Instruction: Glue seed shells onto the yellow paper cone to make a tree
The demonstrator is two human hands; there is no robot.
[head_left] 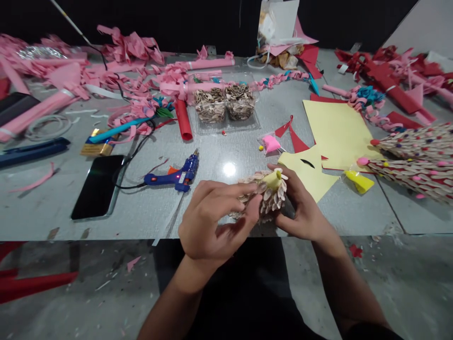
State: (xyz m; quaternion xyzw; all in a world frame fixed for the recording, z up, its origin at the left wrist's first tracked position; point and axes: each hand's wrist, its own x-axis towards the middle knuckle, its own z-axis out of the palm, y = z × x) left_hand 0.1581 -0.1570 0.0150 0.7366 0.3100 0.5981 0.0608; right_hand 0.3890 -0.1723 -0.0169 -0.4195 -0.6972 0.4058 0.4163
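Yellow paper cone [272, 180] clad in shells, clasped between left hand [212, 222] and right hand [302, 212]

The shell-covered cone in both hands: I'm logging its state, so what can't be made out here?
- Head view: the cone's lower part is hidden behind the left hand and right hand.
- Whether a loose shell sits between the left fingers: too small to tell.
- Finished cones: cut off by the right edge.

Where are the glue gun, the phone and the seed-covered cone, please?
glue gun [176, 176], head view, on its blue body.
phone [98, 185], head view, middle of its dark screen.
cone [273, 194], head view, on its seed-covered side.
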